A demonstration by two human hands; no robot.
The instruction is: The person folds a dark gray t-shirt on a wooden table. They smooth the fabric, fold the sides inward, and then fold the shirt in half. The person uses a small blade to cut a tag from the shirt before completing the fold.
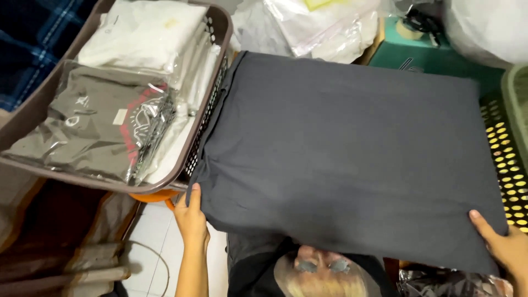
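Crowding garment (341, 148): basket (217, 33), perhaps crate (503, 143).

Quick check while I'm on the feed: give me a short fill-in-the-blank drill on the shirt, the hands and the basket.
1. The left hand and the right hand each hold a near corner of a folded shirt whose colour is dark ____.
2. The brown basket stands to the ____ of the shirt.
3. The folded garments in the basket are packed in clear ____ bags.

Missing words: grey; left; plastic
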